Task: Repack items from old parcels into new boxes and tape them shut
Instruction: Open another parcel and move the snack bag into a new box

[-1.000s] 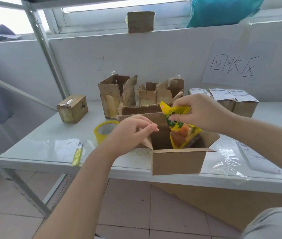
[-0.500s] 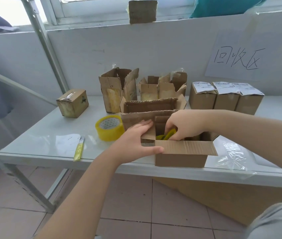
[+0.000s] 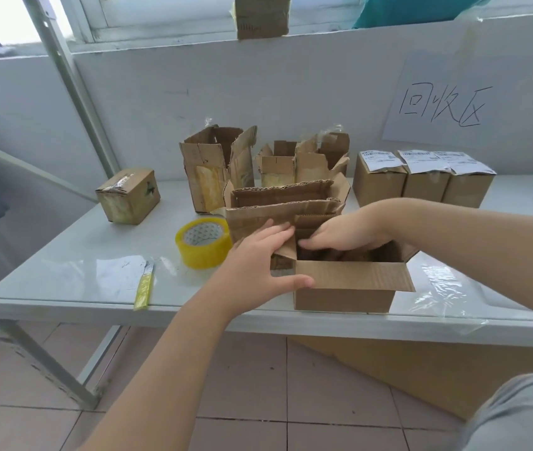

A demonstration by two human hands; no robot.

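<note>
The person is standing at the white table (image 3: 63, 271) and working over an open box (image 3: 343, 299) that is sitting at the front edge, right of the middle. The right hand (image 3: 346, 234) is reaching down into it, palm down with the fingers laid out fairly straight, gripping nothing that I can see. Whatever is lying inside is hidden under that hand and in shadow. The left hand (image 3: 255, 262) is bracing the box's left side, with flat fingers pushing the side flap outward and the thumb lying against the front wall.

My guess is that the filling is finishing and the closing is coming next. The box is looking light and thin-walled, stiff along its folds but easy to dent, so it is asking for flat palms on the flaps, not a squeeze on the walls. The front flap is hanging outward over the table's front edge and is offering the easiest first hold.

A roll of tape (image 3: 205, 245) is lying just left of the box, within easy reach. A yellow cutter (image 3: 144, 284) is resting further left by the front edge. Torn old boxes (image 3: 216, 170) are standing open behind, and three labelled boxes (image 3: 421, 183) are lining the back edge to the right.
</note>
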